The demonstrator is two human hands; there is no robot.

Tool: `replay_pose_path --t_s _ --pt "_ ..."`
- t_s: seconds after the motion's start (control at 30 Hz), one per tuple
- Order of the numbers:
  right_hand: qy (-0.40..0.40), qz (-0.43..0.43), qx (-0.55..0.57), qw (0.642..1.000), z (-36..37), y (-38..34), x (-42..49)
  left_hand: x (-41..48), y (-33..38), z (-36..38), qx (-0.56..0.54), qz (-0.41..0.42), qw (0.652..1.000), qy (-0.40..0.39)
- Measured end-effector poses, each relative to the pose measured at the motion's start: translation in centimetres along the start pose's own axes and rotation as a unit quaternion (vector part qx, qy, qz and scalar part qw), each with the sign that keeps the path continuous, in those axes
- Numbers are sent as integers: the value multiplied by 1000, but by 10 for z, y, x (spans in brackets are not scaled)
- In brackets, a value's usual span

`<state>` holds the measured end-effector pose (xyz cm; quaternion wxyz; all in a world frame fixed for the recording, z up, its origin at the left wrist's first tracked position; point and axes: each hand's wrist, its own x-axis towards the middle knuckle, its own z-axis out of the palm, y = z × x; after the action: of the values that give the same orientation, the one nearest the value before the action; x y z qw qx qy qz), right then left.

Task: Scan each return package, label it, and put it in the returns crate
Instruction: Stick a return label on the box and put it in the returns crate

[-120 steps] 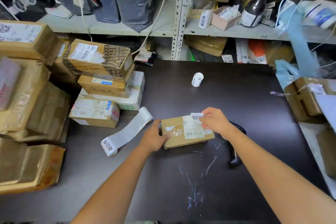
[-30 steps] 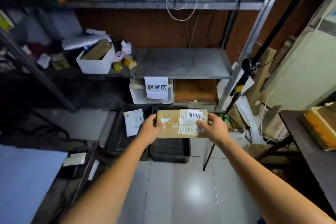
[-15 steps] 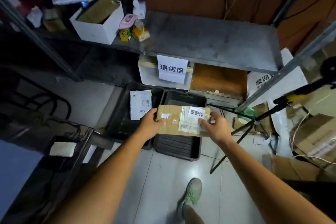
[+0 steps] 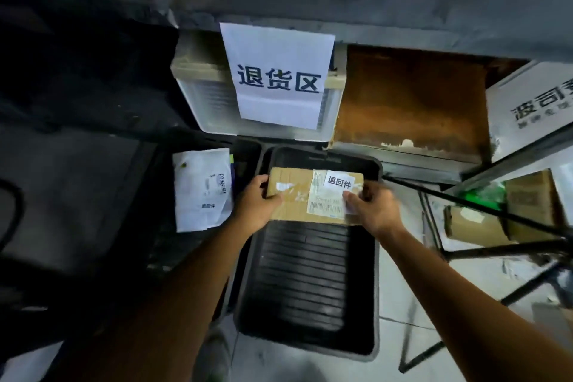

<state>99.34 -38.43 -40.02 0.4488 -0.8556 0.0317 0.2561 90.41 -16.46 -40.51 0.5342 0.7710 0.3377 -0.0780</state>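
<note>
Box (image 4: 291, 186) is up in both my grips, over the far end of the black crate (image 4: 300, 282). My left grip (image 4: 254, 205) holds its left end, and my right grip (image 4: 372, 211) holds its right end, beside the white label (image 4: 339, 182).
</note>
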Motion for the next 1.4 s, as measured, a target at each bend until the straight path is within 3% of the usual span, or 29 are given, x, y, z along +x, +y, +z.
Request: replay_pose_path --t_s 0.37,0.73,0.93,1.1,1.23,1.4 --pt "90 -14 -79 993 113 173 238 254 -159 143 -10 10 1000 20" --pt "96 8 -69 993 146 217 303 296 -194 179 -6 7 998 56" --pt "107 30 -66 992 137 216 292 294 -188 180 37 8 999 22" --pt "58 29 -87 994 116 194 271 276 -163 161 98 6 995 -33" --pt "-21 37 -191 981 74 135 217 222 -105 113 202 57 977 -46" --pt "-66 29 -294 953 -1 5 112 123 19 24 324 88 938 -88"
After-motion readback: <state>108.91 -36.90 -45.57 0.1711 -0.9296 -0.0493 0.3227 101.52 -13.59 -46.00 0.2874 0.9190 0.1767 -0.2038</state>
